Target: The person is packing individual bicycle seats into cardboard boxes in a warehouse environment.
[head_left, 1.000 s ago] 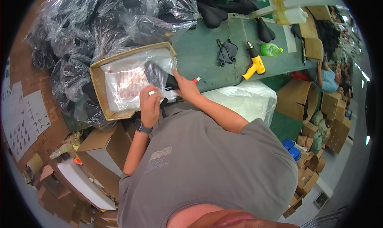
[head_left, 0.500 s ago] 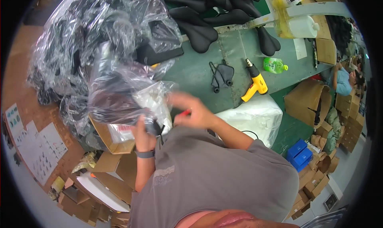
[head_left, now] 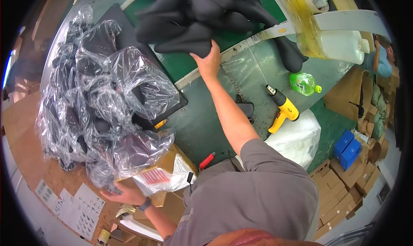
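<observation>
The right hand (head_left: 209, 61) is stretched far out toward twelve o'clock, its palm and fingers laid over the near edge of a black saddle (head_left: 189, 41) at the bottom of a heap of black saddles (head_left: 202, 9) that fills the top of the view on the green workbench (head_left: 206, 121); the fingers curl onto that saddle, but whether they have truly closed around it cannot be told. The left hand (head_left: 124, 194) sits low at about seven o'clock, fingers clenched on the lower edge of a bagged saddle (head_left: 133, 153), a dark saddle inside a crinkled clear plastic bag that rests on top of an open cardboard box (head_left: 170, 160). A white plastic packet (head_left: 159, 179) with a red-striped label lies in that box just below the bagged piece. From nine to eleven o'clock rises a big pile of bagged saddles (head_left: 99, 95), touching the one the left hand holds. At three o'clock from the right forearm a yellow heat gun (head_left: 282, 108) lies on the bench, with a green bottle (head_left: 304, 83) just beyond it toward two o'clock. A red-handled tool (head_left: 207, 160) lies on the bench near the box, at about six o'clock from the right hand. Flat cardboard boxes (head_left: 340, 190) are stacked on the floor at four o'clock.
</observation>
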Available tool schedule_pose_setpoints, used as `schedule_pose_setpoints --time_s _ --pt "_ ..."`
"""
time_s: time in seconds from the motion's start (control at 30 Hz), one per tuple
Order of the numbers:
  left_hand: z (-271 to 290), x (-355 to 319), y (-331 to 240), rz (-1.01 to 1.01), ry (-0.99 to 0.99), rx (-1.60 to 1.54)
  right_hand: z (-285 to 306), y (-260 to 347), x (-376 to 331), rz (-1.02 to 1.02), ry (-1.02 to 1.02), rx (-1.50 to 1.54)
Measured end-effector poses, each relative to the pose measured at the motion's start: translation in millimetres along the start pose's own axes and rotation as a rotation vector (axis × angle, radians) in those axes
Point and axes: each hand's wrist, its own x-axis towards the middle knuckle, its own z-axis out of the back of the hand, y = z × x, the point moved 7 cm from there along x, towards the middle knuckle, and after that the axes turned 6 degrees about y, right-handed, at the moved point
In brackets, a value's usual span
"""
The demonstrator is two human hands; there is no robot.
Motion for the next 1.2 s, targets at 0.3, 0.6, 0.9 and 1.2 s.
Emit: schedule_pose_setpoints --time_s 0.3,0.6,0.9,1.2 --pt "-210 -74 -283 -0.72 0.93 -0.321 43 53 84 -0.036 0.693 -0.467" --pt "-396 -159 -428 -1.167 0.994 -0.07 287 -112 142 -0.249 -0.01 -1.034" --pt "-322 -199 -339 -0.893 1.233 -0.415 302 -161 113 -0.398 -0.557 0.121" --pt "-99 -200 -165 -0.573 1.525 -0.565 208 -69 -98 -0.647 -0.148 0.513"
